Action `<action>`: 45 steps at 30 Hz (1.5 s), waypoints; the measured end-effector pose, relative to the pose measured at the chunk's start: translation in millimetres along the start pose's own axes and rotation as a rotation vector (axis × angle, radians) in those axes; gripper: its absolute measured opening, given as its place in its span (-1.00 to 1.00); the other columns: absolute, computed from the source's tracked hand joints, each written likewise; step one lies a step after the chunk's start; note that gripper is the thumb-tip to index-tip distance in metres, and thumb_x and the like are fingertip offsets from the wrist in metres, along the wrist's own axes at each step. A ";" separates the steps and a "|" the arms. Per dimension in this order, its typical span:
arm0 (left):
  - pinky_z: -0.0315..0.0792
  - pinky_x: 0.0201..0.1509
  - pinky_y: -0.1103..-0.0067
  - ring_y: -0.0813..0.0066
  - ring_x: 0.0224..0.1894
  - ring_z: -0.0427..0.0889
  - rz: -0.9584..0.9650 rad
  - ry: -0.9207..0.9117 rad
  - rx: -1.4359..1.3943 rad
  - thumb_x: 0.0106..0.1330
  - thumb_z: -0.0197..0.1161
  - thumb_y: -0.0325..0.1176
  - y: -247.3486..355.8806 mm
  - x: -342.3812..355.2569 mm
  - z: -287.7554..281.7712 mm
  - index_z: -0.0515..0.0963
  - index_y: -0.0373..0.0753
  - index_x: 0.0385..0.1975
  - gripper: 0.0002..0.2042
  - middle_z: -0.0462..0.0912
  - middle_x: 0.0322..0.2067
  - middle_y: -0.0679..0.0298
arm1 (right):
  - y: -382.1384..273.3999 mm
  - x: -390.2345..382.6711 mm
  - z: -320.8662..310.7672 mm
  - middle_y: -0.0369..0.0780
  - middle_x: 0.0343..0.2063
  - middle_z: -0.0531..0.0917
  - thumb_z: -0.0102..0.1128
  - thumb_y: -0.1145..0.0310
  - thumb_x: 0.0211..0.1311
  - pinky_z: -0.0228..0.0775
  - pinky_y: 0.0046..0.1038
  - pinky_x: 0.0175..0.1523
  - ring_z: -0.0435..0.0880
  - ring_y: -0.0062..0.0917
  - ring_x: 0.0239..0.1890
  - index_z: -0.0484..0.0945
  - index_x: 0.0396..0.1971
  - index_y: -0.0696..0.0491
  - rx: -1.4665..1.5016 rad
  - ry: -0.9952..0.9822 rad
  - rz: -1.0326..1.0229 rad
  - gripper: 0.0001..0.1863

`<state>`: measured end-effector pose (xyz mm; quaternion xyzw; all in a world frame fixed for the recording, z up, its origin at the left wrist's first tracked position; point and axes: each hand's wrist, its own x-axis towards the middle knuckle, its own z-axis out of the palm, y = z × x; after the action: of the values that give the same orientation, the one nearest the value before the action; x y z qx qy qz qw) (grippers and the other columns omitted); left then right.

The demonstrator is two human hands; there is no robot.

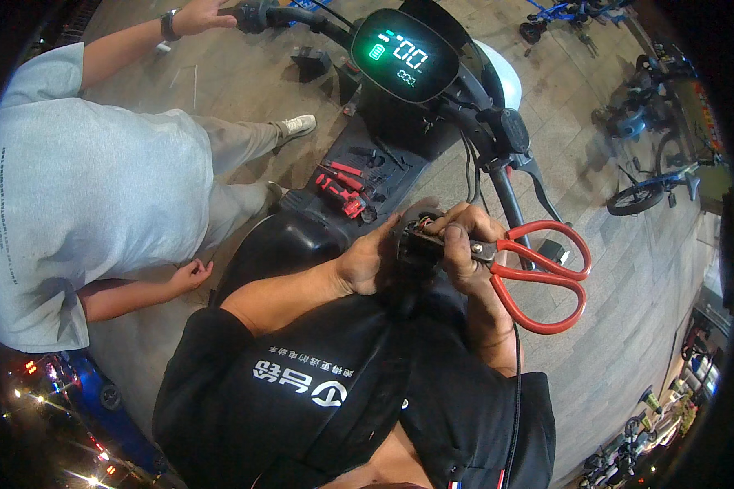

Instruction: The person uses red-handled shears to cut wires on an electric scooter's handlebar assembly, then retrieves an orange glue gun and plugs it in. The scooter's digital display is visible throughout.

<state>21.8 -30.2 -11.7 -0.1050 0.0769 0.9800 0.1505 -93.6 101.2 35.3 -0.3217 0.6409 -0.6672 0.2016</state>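
Close in front of my chest, my left hand [373, 257] is closed around a dark, rounded part [416, 254] with thin wires [424, 222] showing at its top. My right hand [467, 244] grips a pair of red-handled scissors [538, 275] by the metal near the pivot. Both handle loops stick out to the right, free of my fingers. The blades point left toward the wires, and their tips are partly hidden by my fingers. What exactly the dark part is, I cannot make out.
An electric scooter with a lit display [405, 55] stands ahead, its right brake lever [542, 191] near the scissors. Red tools [341, 194] lie on its footboard [400, 167]. At left, a person in a grey shirt [98, 220] touches the left handlebar grip [251, 15]. Bikes [640, 196] stand far right.
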 end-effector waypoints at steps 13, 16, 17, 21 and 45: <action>0.41 0.13 0.30 0.34 0.14 0.42 0.051 -0.054 0.021 0.34 -0.07 0.20 -2.6 -1.7 -3.9 0.00 0.07 0.39 -0.33 0.34 0.19 0.29 | -4.8 1.0 1.1 -0.13 -0.49 0.64 0.12 0.40 0.21 0.49 -0.46 -0.30 0.64 -0.50 -0.44 0.40 -0.58 0.13 0.054 -0.002 0.045 -0.79; 0.40 0.14 0.30 0.34 0.14 0.41 0.088 -0.061 0.061 0.33 -0.04 0.20 -3.6 0.2 -0.9 0.03 0.06 0.38 -0.32 0.34 0.19 0.29 | -1.4 0.7 0.6 -0.14 -0.49 0.64 0.12 0.39 0.21 0.49 -0.46 -0.30 0.64 -0.50 -0.44 0.40 -0.58 0.13 0.060 -0.006 0.029 -0.79; 0.40 0.14 0.31 0.35 0.14 0.41 0.100 -0.062 0.073 0.32 -0.03 0.20 -3.9 0.5 -0.3 0.04 0.06 0.38 -0.32 0.34 0.19 0.29 | -0.5 0.7 0.4 -0.14 -0.49 0.64 0.12 0.39 0.21 0.49 -0.47 -0.31 0.64 -0.51 -0.44 0.40 -0.58 0.13 0.058 -0.007 0.021 -0.79; 0.38 0.17 0.34 0.38 0.15 0.41 0.090 -0.043 0.075 0.31 -0.02 0.21 -3.0 0.0 1.4 0.06 0.03 0.37 -0.31 0.35 0.18 0.30 | -3.5 3.1 0.2 -0.15 -0.50 0.64 0.12 0.38 0.22 0.48 -0.48 -0.32 0.63 -0.51 -0.45 0.41 -0.58 0.13 0.009 -0.006 -0.014 -0.78; 0.52 -0.09 0.43 0.38 -0.12 0.59 -0.022 -0.016 0.144 0.21 -0.08 0.37 -6.8 -7.8 -4.9 0.37 -0.13 0.14 -0.28 0.58 -0.10 0.23 | -3.2 -0.4 0.8 -0.20 -0.49 0.60 0.06 0.22 0.25 0.39 -0.52 -0.29 0.56 -0.58 -0.43 0.43 -0.55 0.10 -0.007 -0.015 0.068 -0.73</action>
<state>32.1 -26.9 -15.5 -0.0870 0.1448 0.9710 0.1692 -92.3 101.2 38.3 -0.3055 0.6522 -0.6553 0.2278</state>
